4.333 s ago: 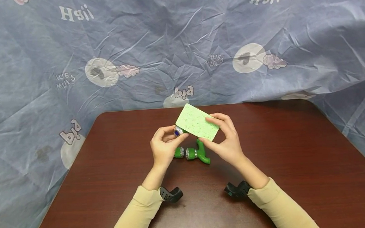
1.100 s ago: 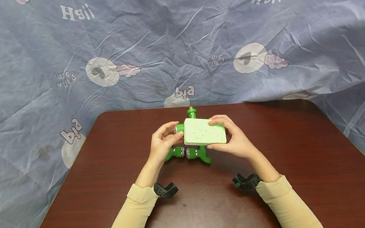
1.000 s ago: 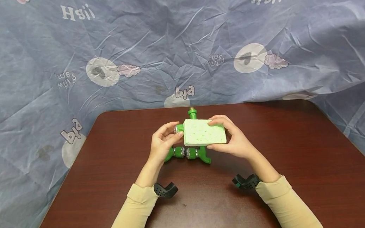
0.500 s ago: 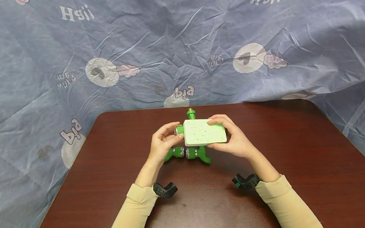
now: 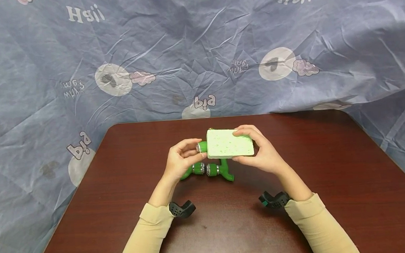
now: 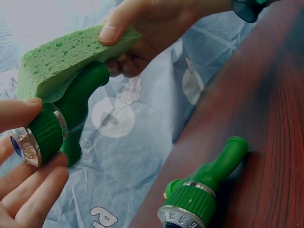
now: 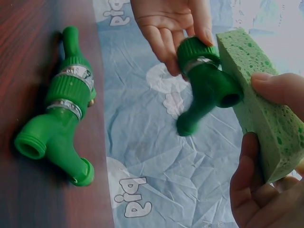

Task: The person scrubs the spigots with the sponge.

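My left hand (image 5: pixel 178 161) pinches the ribbed knob of a green plastic faucet (image 6: pixel 78 102) between thumb and fingers, clear of the table. The knob has a silver band and a blue cap at its end. My right hand (image 5: pixel 262 151) grips a light green sponge (image 5: pixel 230 143) by its right end, thumb on one face and fingers on the other. The sponge lies along the faucet's body, right at its spout in the right wrist view (image 7: pixel 204 90). In the head view, the sponge hides most of the held faucet, leaving its knob visible.
Two similar green faucets, one on the left (image 5: pixel 186 175) and one on the right (image 5: pixel 224 172), lie knob to knob on the dark red-brown table (image 5: pixel 314 161) below my hands. A wrinkled blue printed cloth (image 5: pixel 189 45) hangs behind the table.
Earlier the sponge was tilted and the faucet's blue cap faced me; now the sponge is level and the knob points left. Lately both hands shift slightly right, and the faucet's brass end dips behind the sponge.
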The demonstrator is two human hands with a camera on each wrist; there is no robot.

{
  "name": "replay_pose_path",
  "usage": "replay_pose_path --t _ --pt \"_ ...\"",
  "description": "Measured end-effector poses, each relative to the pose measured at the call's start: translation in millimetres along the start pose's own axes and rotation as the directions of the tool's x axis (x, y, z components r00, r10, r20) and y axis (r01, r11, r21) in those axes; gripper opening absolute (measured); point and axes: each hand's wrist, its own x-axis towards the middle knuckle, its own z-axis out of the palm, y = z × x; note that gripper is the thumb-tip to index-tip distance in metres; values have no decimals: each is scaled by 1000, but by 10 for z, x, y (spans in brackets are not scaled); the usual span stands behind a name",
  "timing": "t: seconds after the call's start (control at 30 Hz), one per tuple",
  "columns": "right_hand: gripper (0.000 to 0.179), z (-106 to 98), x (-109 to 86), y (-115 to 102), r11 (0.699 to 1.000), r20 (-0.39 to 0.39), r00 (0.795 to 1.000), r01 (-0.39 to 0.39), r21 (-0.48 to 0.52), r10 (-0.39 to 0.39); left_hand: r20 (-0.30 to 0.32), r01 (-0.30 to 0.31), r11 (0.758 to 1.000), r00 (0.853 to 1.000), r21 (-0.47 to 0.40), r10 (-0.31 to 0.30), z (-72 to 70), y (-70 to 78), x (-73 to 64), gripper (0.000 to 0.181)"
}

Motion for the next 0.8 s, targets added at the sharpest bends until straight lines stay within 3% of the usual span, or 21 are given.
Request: replay_pose_path --t 0.17,0.37,0.47,0.67,0.8 --pt "56 -56 -3 1 999 -29 1000 11 -35 -12 -110 -10 996 994 88 20 5 -12 17 38" --pt "58 -77 -19 35 1000 -110 994 -28 -3 27 -228 -115 993 967 11 114 14 -107 44 34" --pt "58 -46 -21 49 999 -168 984 -52 10 53 -249 -141 989 961 -48 125 37 -169 52 32" --pt "57 75 -9 36 998 -204 977 -59 7 59 -264 -59 995 964 -86 34 120 -97 17 32" --pt "56 105 3 1 998 -199 978 -58 -5 56 -246 -92 991 967 -99 65 99 -148 34 31"
